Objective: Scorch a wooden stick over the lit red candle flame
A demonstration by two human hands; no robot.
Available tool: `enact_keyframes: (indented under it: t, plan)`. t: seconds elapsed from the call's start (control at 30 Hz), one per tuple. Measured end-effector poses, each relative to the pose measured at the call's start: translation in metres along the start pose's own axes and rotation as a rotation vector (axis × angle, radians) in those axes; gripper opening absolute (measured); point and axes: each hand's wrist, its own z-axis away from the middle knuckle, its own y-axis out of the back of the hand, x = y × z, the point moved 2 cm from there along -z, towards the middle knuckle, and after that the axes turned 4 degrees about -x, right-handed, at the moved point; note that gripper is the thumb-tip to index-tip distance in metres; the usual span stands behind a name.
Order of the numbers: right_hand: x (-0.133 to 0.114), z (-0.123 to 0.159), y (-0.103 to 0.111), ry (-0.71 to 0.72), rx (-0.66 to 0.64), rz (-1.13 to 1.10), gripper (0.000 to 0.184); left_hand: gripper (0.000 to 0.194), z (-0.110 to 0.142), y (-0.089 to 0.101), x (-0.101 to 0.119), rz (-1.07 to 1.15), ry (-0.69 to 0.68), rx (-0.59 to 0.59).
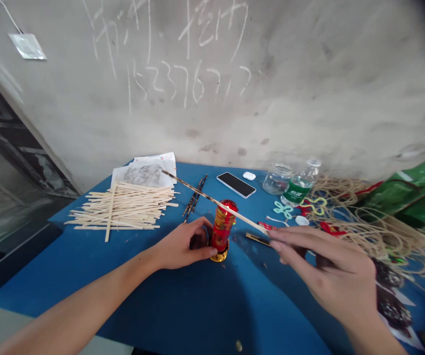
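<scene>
Left hand point(182, 245): some fingertips hidden behind red cylinder point(222, 229). Held stick point(193, 189): near end covered by right hand point(327, 268). Chalk writing point(188, 29): top cut off. Green plastic point(421, 185): cropped rightward.

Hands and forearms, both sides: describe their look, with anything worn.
The left hand and right hand show no gloves or rings. The left forearm is slim, with a small dark spot near the wrist. No sleeve, watch or bracelet shows on either arm.
</scene>
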Motion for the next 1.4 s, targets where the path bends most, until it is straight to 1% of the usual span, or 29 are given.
enact_keyframes:
  t: [0.17,0.33,0.53,0.77,1.0,1.4]
  plan:
    - [0.0023,0.0006,0.0005,0.002,-0.010,0.005,0.025,0.045,0.0002,-0.0005,-0.0002,0.012,0.003,-0.002]
    - [0.0040,0.0018,0.0002,-0.001,-0.013,0.010,0.028,0.045,0.0006,-0.0002,0.0015,0.016,0.004,-0.004]
    - [0.0022,0.0018,-0.0002,-0.022,0.033,0.021,0.027,0.046,0.0006,0.0004,0.0027,-0.002,0.006,-0.010]
    - [0.0056,0.0036,0.0024,-0.049,0.109,0.070,0.025,0.045,0.0001,0.0000,0.0015,0.026,0.006,-0.010]
    - [0.0060,0.0032,0.0012,-0.061,0.076,0.052,0.022,0.046,0.0002,-0.0004,0.0014,0.015,0.007,-0.015]
    - [0.0056,0.0010,0.0020,-0.071,0.101,0.101,0.021,0.046,-0.0001,-0.0005,0.0018,0.022,0.002,-0.009]
